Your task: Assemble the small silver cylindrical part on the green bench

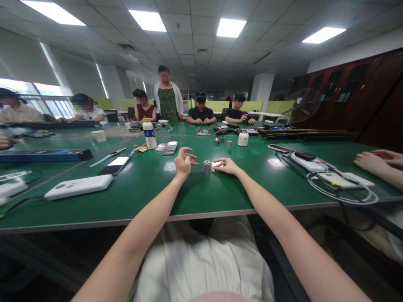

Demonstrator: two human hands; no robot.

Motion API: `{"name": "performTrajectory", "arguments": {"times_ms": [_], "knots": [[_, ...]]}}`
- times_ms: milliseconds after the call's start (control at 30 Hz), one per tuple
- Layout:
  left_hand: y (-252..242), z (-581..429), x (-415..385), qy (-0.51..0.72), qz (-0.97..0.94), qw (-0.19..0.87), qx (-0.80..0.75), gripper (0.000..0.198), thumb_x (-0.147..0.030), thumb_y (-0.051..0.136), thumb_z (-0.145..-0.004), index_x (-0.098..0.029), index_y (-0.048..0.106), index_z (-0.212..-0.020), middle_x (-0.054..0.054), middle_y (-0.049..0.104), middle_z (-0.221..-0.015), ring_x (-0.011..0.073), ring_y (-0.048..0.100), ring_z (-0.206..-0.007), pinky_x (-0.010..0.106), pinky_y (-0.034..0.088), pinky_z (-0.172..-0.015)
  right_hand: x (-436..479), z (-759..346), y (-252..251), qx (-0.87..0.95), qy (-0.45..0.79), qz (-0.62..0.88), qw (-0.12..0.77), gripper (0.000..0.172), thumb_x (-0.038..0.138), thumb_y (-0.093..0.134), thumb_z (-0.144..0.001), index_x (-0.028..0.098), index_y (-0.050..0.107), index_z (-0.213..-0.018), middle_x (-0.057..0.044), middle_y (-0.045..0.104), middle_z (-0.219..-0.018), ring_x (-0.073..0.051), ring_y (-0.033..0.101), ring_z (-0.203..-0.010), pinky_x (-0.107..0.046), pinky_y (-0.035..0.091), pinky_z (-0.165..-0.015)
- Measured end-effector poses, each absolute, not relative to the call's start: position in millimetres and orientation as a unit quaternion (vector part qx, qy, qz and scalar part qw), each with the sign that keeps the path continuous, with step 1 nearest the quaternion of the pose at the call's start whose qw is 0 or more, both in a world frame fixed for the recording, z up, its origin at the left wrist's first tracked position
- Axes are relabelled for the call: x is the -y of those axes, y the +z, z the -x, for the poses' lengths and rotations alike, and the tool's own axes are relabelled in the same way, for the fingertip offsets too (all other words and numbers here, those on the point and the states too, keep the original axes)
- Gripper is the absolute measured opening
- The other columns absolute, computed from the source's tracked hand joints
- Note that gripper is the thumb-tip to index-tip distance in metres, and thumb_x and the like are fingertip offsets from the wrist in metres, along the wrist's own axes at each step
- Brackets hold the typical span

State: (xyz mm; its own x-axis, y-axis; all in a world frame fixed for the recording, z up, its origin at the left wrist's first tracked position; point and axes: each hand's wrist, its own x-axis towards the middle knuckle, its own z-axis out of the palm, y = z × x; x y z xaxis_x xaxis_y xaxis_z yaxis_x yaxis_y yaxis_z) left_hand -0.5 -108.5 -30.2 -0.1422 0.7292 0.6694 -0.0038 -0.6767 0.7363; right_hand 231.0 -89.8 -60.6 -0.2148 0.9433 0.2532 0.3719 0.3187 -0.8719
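A small silver metal cylinder [207, 167] stands upright on the green table between my hands; its top has a darker, ringed end. My left hand [184, 163] is raised just to its left, fingers apart and curved, with nothing visible in them. On the other side, my right hand [227, 166] rests low by the table with fingers stretched toward the cylinder. A bright white patch shows between those fingertips and the cylinder; it looks like a light reflection. Whether the right fingertips touch the cylinder I cannot tell. A second grey cylinder [229, 144] stands farther back.
Behind are a white jar [243, 138], small metal parts [217, 141] and a bottle [149, 133]. Left lie a phone [116, 165] and a white power bank [78, 187]; right, cabled devices [344, 180] near another person's hands [374, 161]. Several people sit across the table.
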Motion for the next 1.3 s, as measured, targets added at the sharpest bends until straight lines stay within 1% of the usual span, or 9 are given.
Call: {"name": "performTrajectory", "arguments": {"times_ms": [133,267,467,567,700,800,933,1100,1300], "knots": [[-31,1,108,0.691,-0.6,0.266,-0.304,0.032,-0.016,0.041,-0.066,-0.019,0.057,-0.093,-0.005,0.064,-0.051,0.0175,0.067,-0.044,0.022,0.052,-0.04,89,-231,-62,0.696,0.35,0.471,0.414,0.042,0.018,0.082,-0.067,0.014,0.07,-0.107,-0.009,0.076,-0.084,-0.015,0.07,-0.068,-0.017,0.051,-0.051],[-32,1,107,0.694,-0.597,0.263,-0.303,0.03,-0.016,0.041,-0.065,-0.019,0.057,-0.09,-0.006,0.062,-0.048,0.0185,0.068,-0.044,0.022,0.051,-0.04,89,-231,-62,0.695,0.348,0.47,0.418,0.042,0.019,0.083,-0.066,0.015,0.07,-0.106,-0.009,0.077,-0.084,-0.015,0.07,-0.068,-0.018,0.052,-0.052],[-33,2,104,0.697,-0.595,0.261,-0.303,0.028,-0.016,0.04,-0.064,-0.02,0.056,-0.086,-0.008,0.059,-0.044,0.0182,0.066,-0.041,0.021,0.048,-0.037,92,-231,-61,0.697,0.333,0.467,0.43,0.041,0.018,0.084,-0.063,0.015,0.072,-0.102,-0.007,0.076,-0.077,-0.013,0.067,-0.058,-0.019,0.05,-0.05],[-32,2,104,0.697,-0.595,0.261,-0.303,0.025,-0.016,0.04,-0.064,-0.02,0.055,-0.084,-0.008,0.058,-0.043,0.0181,0.066,-0.04,0.021,0.048,-0.037,94,-227,-56,0.696,0.31,0.461,0.455,0.037,0.019,0.08,-0.067,0.015,0.071,-0.103,-0.006,0.076,-0.075,-0.011,0.064,-0.054,-0.017,0.048,-0.048],[-32,1,105,0.697,-0.596,0.259,-0.303,0.023,-0.016,0.04,-0.065,-0.02,0.054,-0.082,-0.008,0.057,-0.043,0.0179,0.065,-0.039,0.021,0.048,-0.036,99,-212,-44,0.686,0.262,0.443,0.514,0.037,0.028,0.073,-0.075,0.016,0.068,-0.11,-0.007,0.076,-0.089,-0.007,0.057,-0.049,-0.017,0.045,-0.045],[-32,1,106,0.696,-0.599,0.256,-0.302,0.023,-0.016,0.04,-0.064,-0.02,0.054,-0.081,-0.008,0.058,-0.044,0.0176,0.065,-0.039,0.021,0.048,-0.037,104,-197,-36,0.69,0.24,0.421,0.538,0.036,0.032,0.071,-0.077,0.017,0.068,-0.109,-0.007,0.076,-0.094,-0.005,0.05,-0.044,-0.018,0.042,-0.043],[-32,1,106,0.693,-0.604,0.252,-0.303,0.022,-0.016,0.04,-0.064,-0.021,0.055,-0.079,-0.008,0.058,-0.043,0.0159,0.064,-0.038,0.02,0.048,-0.038,109,-184,-33,0.702,0.224,0.404,0.542,0.033,0.032,0.071,-0.075,0.017,0.069,-0.105,-0.007,0.076,-0.09,-0.005,0.047,-0.044,-0.018,0.04,-0.042],[-31,1,107,0.691,-0.606,0.248,-0.305,0.02,-0.015,0.041,-0.065,-0.021,0.055,-0.078,-0.008,0.058,-0.044,0.0159,0.064,-0.039,0.02,0.048,-0.038,110,-181,-34,0.709,0.209,0.405,0.538,0.032,0.033,0.07,-0.076,0.016,0.07,-0.103,-0.007,0.076,-0.09,-0.006,0.049,-0.046,-0.019,0.041,-0.043],[-30,0,109,0.691,-0.606,0.25,-0.306,0.019,-0.015,0.041,-0.065,-0.021,0.055,-0.077,-0.008,0.058,-0.044,0.0158,0.063,-0.039,0.02,0.048,-0.038,112,-181,-36,0.712,0.192,0.418,0.531,0.029,0.035,0.069,-0.077,0.018,0.072,-0.1,-0.004,0.076,-0.083,-0.006,0.045,-0.044,-0.019,0.038,-0.045]]}}
